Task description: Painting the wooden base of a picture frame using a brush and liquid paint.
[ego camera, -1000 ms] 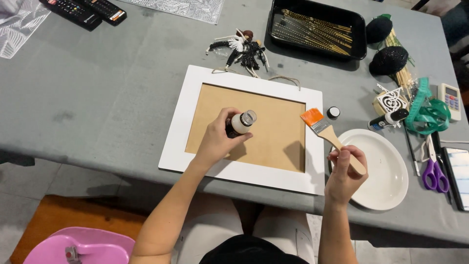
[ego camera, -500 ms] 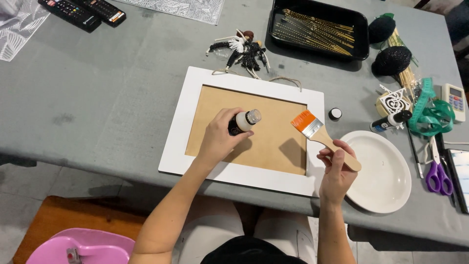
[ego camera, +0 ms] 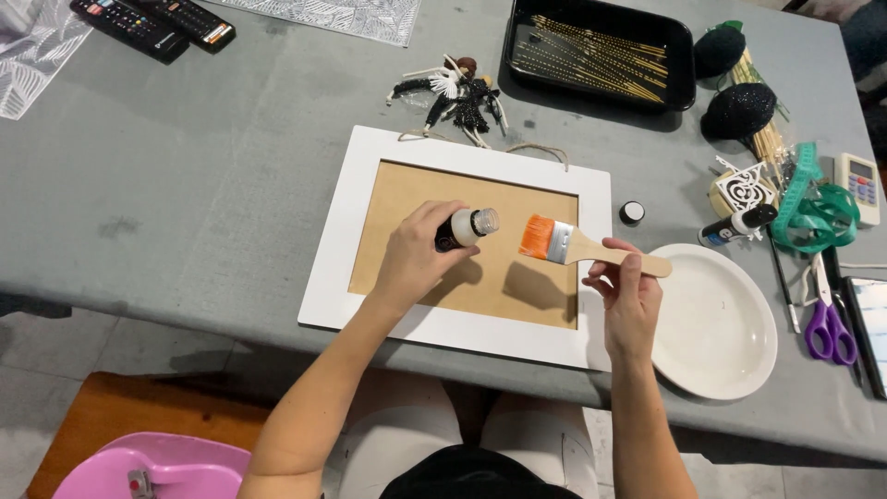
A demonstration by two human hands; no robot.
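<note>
Here, from the head view, we see the left hand [ego camera: 414, 259] gripping a small dark bottle [ego camera: 465, 227], tilted over the white frame [ego camera: 356, 231]. The right hand [ego camera: 628, 294] grips a wooden brush [ego camera: 591, 248], its orange bristles near the bottle's mouth.

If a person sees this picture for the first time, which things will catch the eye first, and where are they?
The big white frame with its brown backing lies mid-table. Above it the left hand holds a small dark bottle, tilted with its mouth toward the orange-bristled brush held by the right hand. A white plate lies right of the frame, and a black tray of golden sticks sits at the far edge.
</note>
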